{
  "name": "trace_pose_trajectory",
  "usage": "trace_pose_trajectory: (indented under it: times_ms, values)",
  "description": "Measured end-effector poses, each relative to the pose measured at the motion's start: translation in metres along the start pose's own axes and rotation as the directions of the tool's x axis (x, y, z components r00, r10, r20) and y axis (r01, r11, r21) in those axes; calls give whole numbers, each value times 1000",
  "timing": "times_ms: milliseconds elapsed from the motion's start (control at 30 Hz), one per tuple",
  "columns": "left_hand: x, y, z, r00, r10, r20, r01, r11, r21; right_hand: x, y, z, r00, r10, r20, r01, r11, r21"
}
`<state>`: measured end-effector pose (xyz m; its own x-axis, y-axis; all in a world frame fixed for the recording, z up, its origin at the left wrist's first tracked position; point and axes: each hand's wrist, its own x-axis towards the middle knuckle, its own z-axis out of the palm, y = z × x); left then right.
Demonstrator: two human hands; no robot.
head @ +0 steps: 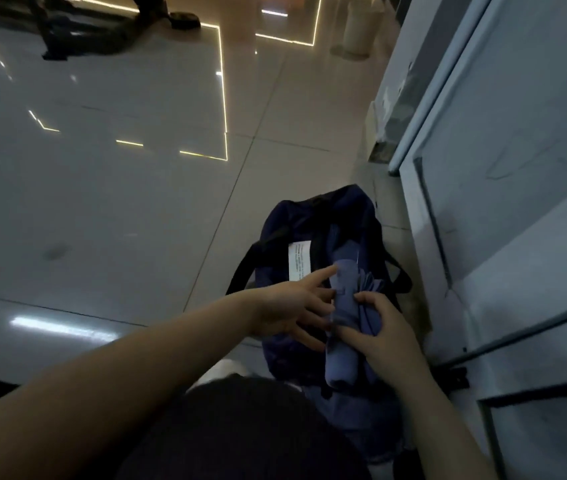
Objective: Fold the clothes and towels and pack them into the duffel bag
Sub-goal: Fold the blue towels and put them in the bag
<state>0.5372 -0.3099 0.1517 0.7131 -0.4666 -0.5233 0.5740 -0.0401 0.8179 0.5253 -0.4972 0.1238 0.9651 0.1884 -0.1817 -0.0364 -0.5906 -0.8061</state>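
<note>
A dark navy duffel bag (pixel 296 220) stands open on the tiled floor beside a pale cabinet. A folded blue cloth (pixel 344 327) lies in its opening, sticking out toward me. My right hand (pixel 382 330) grips the cloth from the right, thumb and fingers curled over its folded edges. My left hand (pixel 292 306) is at the cloth's left side with straight, spread fingers, the index finger pointing along the cloth's top. A white label (pixel 300 260) shows inside the bag. The bag's black straps hang to both sides.
A pale grey cabinet (pixel 517 168) with a glass door rises close on the right. Glossy floor tiles (pixel 102 185) stretch to the left and ahead. Dark equipment legs (pixel 53 39) stand far off at the top left. My dark-clothed knee (pixel 240 434) fills the bottom.
</note>
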Motion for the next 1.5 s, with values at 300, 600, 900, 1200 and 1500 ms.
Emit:
trace_pose_trajectory:
  times_ms: [300,600,900,1200,1500]
  values:
    - [57,-5,-24,989,66,131,-67,998,-1,39,23,3,990,3,-138,-3,1000,3]
    - [128,-33,-68,607,586,-537,0,675,737,134,16,22,953,-165,-255,134,982,-132]
    - [182,-19,-104,760,372,-533,419,347,839,199,59,46,988,-145,-55,53,654,-755]
    - [161,-30,-145,638,651,-411,275,306,912,198,86,17,986,-126,-112,10,706,-708]
    - [160,29,-144,416,726,-548,-227,666,710,218,42,69,957,-287,-24,213,761,-612]
